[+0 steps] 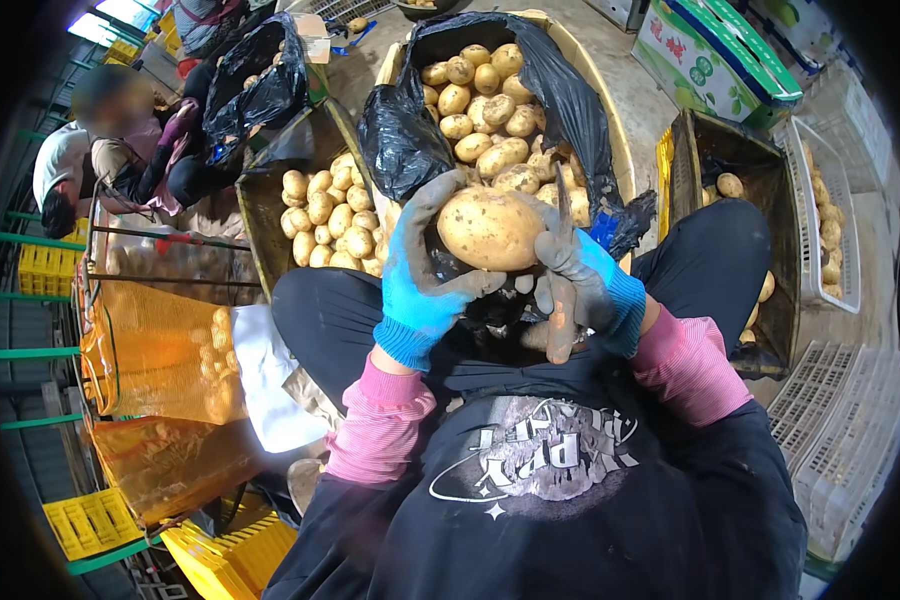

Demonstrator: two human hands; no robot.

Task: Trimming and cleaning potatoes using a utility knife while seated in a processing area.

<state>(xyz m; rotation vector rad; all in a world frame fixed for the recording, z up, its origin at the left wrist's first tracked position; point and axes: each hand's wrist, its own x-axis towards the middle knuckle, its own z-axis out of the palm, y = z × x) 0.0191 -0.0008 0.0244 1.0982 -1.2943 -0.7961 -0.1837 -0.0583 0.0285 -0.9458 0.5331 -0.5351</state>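
My left hand [420, 285], in a blue glove with a dirty grey palm, cradles a large pale-yellow potato [488, 228] from the left. My right hand [590, 285], gloved alike, grips a knife [560, 320] with a worn orange-brown handle, its blade pointing upward, at the potato's right side. Just beyond, a yellow-rimmed tub [615, 130] lined with black plastic [390, 140] holds a heap of potatoes [485, 110]. Dark bins with potatoes flank it, one at the left [260, 220] and one at the right [750, 150].
At upper left a co-worker [120, 160] sits among sacks and bins. Orange mesh sacks [160, 350] and yellow crates [220, 550] lie left. Right are a white potato basket [845, 200], stacked white crates [840, 440] and a green-and-white carton [710, 60].
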